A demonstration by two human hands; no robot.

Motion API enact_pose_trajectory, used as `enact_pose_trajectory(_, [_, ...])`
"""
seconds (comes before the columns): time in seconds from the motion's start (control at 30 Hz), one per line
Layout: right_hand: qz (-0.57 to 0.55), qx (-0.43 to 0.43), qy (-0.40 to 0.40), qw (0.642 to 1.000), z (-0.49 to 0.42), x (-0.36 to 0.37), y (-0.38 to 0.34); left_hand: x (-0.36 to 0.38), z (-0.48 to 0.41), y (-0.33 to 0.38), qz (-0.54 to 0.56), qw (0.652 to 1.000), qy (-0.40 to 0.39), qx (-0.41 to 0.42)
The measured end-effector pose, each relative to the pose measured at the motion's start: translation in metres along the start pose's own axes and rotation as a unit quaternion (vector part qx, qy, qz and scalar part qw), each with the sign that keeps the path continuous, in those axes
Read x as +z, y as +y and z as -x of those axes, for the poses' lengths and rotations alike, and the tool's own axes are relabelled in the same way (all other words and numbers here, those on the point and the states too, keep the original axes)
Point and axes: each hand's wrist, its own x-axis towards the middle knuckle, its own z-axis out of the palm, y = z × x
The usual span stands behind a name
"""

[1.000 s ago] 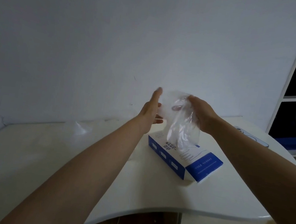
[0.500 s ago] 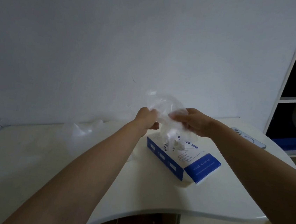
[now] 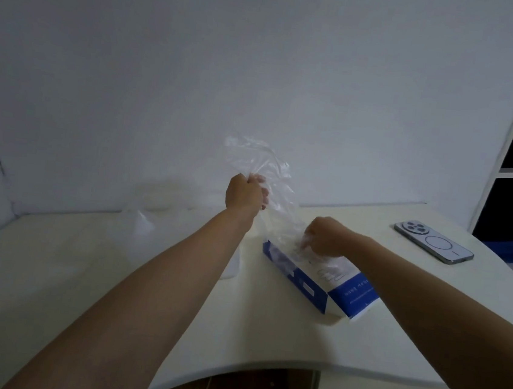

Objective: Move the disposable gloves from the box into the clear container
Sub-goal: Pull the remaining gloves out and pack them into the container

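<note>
A thin clear glove point(image 3: 264, 169) is bunched in the left hand point(image 3: 244, 194), which curls tight round it, high above the table point(image 3: 82, 271). The glove hangs down to the blue box point(image 3: 312, 282). The right hand point(image 3: 326, 236) pinches its low end there, I think. A clear container point(image 3: 144, 227) stands left of the box, and a phone point(image 3: 433, 243) lies far right

two hands point(image 3: 244, 194) point(image 3: 323, 236), one blue box point(image 3: 303, 281), one clear container point(image 3: 144, 230), one phone point(image 3: 433, 243), one bunch of gloves point(image 3: 261, 163).

White table point(image 3: 51, 267) — glove box point(image 3: 303, 283), phone point(image 3: 433, 242), clear container point(image 3: 150, 230)
</note>
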Motion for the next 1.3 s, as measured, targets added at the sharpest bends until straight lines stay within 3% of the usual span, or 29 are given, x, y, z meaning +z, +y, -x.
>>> enact_pose_trajectory(0.1, [-0.038,0.062,-0.103,0.992,-0.004,0.007,-0.012,-0.005,0.001,-0.002,0.018,1.000,-0.012,-0.015])
enact_pose_trajectory(0.17, [-0.072,0.077,-0.120,0.987,-0.008,0.006,-0.017,-0.008,0.002,0.000,0.030,0.999,-0.019,-0.028])
enact_pose_trajectory(0.3, [0.035,0.025,-0.065,0.997,-0.008,0.006,-0.016,-0.015,0.006,0.007,0.087,0.993,-0.042,-0.061])
enact_pose_trajectory(0.37, [-0.025,0.021,-0.041,0.999,-0.006,-0.001,-0.012,-0.022,0.005,0.009,0.082,0.994,-0.038,-0.059])
enact_pose_trajectory(0.43, [-0.156,0.011,0.001,0.988,-0.005,-0.013,-0.009,-0.029,0.003,0.009,0.085,0.994,-0.034,-0.059])
enact_pose_trajectory(0.57, [-0.395,0.015,0.119,0.911,-0.001,-0.042,-0.019,-0.043,-0.002,0.010,0.133,0.988,-0.024,-0.071])
enact_pose_trajectory(0.73, [-0.523,-0.004,-0.007,0.853,-0.009,-0.049,-0.062,-0.058,0.000,0.012,0.198,0.975,-0.043,-0.092])
enact_pose_trajectory(0.83, [-0.603,-0.001,0.006,0.798,-0.021,-0.043,-0.095,-0.077,0.004,0.015,0.219,0.969,-0.056,-0.103])
enact_pose_trajectory(0.93, [-0.668,0.015,0.008,0.744,-0.030,-0.040,-0.120,-0.107,0.004,0.017,0.237,0.966,-0.018,-0.105])
enact_pose_trajectory(1.0, [-0.649,0.012,0.003,0.761,-0.036,-0.037,-0.134,-0.135,0.000,0.017,0.241,0.963,0.015,-0.116])
enact_pose_trajectory(1.2, [-0.500,-0.019,-0.011,0.866,-0.051,-0.024,-0.166,-0.200,-0.015,0.012,0.129,0.978,0.046,-0.159])
enact_pose_trajectory(1.3, [-0.424,-0.015,-0.016,0.905,-0.059,-0.018,-0.173,-0.205,-0.018,0.003,-0.048,0.989,0.083,-0.112])
